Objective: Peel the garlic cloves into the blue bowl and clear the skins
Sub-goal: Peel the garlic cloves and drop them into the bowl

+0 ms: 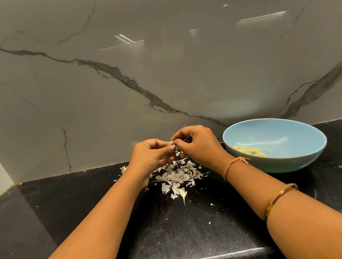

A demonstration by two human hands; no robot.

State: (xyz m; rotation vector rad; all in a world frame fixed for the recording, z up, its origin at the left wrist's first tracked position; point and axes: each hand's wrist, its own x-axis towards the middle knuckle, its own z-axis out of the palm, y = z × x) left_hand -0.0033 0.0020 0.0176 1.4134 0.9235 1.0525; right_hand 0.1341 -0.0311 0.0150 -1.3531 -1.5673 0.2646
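Both hands are raised above the black counter near the wall. My left hand (150, 154) pinches a small garlic clove (171, 143) between thumb and fingers. My right hand (197, 142) pinches at the same clove from the right, fingers curled. Under the hands lies a heap of white garlic skins (178, 177). To the right stands the blue bowl (297, 124), holding several pale peeled cloves (251, 151) at its left side.
The black counter (179, 227) runs to a front edge close to me. A marble wall (156, 65) rises just behind the hands. A scrap of garlic (123, 169) lies left of my left hand. Small white flecks dot the counter.
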